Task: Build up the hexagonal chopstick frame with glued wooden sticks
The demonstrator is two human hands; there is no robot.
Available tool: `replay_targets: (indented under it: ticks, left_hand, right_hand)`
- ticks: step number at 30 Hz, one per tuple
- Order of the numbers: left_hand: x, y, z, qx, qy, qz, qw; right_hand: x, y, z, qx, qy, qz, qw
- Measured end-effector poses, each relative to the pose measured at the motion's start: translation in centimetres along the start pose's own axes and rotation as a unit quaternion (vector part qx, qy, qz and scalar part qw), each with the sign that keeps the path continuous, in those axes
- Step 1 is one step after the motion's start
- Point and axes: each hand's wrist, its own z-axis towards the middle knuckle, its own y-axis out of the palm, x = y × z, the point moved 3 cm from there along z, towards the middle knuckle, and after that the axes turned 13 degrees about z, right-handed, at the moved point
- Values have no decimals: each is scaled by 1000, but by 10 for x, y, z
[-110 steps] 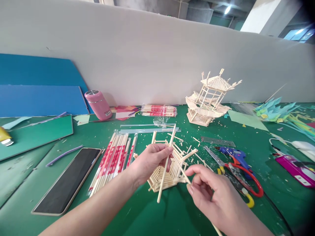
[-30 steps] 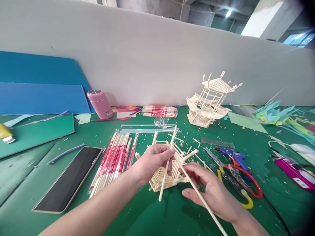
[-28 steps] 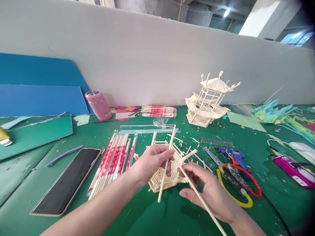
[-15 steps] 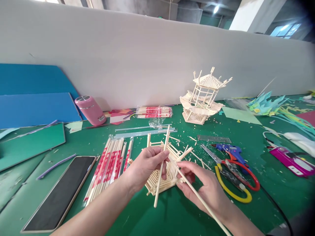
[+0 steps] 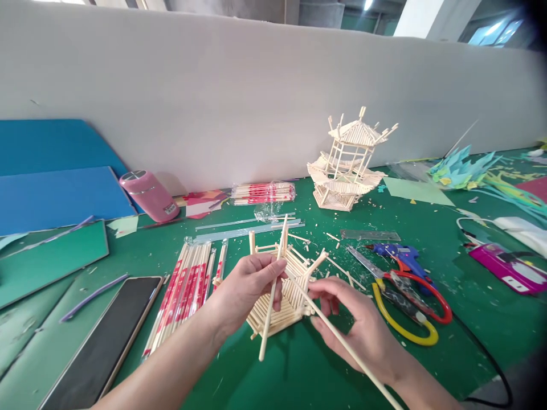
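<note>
My left hand point(image 5: 260, 279) is closed, its thumb and fingers pinching a thin wooden stick point(image 5: 268, 324) that slants up past the fingers. At the same fingertips ends a longer wooden stick point(image 5: 363, 367), which runs down to the right across my right hand point(image 5: 356, 319). The right hand's thumb and forefinger are apart on either side of that long stick, and the other fingers are partly curled. Beneath both hands a stick-built frame point(image 5: 273, 322) with a slatted base and raised posts sits on the table, partly hidden by the left hand.
A finished-looking stick pagoda point(image 5: 350, 165) stands at the back. Packaged sticks point(image 5: 183, 290) and a phone point(image 5: 106, 336) lie left; a pink flask point(image 5: 149, 196) stands behind. Scissors point(image 5: 405, 319), a blue glue gun point(image 5: 397, 256) and a ruler point(image 5: 370, 234) lie right.
The view has shifted slightly, so the table things sit a little further left. Right forefinger and thumb look a bit further apart; the left hand keeps its pinch on the stick.
</note>
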Motion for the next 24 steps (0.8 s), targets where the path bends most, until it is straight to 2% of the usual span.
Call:
replay_targets:
  ticks: [5, 7, 13, 15, 18, 21, 24]
  left_hand:
    - [0, -6, -1, -1, -14, 12, 1000]
    - [1, -9, -1, 0, -18, 23, 1000]
    - [3, -13, -3, -6, -26, 40, 999]
    - [4, -13, -3, -3, -26, 44, 999]
    - [5, -12, -3, -2, -24, 51, 998]
    - [4, -12, -3, -4, -27, 53, 998]
    - [4, -13, -3, -5, -28, 50, 998]
  right_hand:
    - [20, -16, -4, 103, 72, 18, 992]
    - [25, -17, -3, 117, 79, 21, 990]
    - [22, -12, 2, 86, 65, 41, 993]
    - [12, -12, 4, 63, 56, 54, 995]
    - [-11, -12, 9, -8, 44, 56, 997]
    - [-32, -8, 13, -69, 37, -9, 997]
    - [-40, -1, 15, -62, 12, -115, 991]
